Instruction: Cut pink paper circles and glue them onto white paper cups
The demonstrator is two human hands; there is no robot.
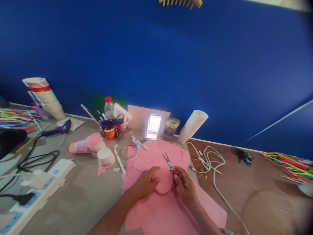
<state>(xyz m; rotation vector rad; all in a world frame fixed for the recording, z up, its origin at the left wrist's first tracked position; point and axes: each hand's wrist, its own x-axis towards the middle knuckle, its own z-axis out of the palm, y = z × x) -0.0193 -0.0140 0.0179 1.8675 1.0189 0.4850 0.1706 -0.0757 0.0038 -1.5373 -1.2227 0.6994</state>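
two bare forearms, hands point(146, 182) unsleeved, ungloved

**No Legible Writing in View**

Nothing could be read anywhere in the frame. The bright card point(154, 126) standing at the centre of the frame was blurred out. The red band on the stacked paper cups point(43, 94) at upper left and the orange cup point(110, 133) bore markings too small to make out.
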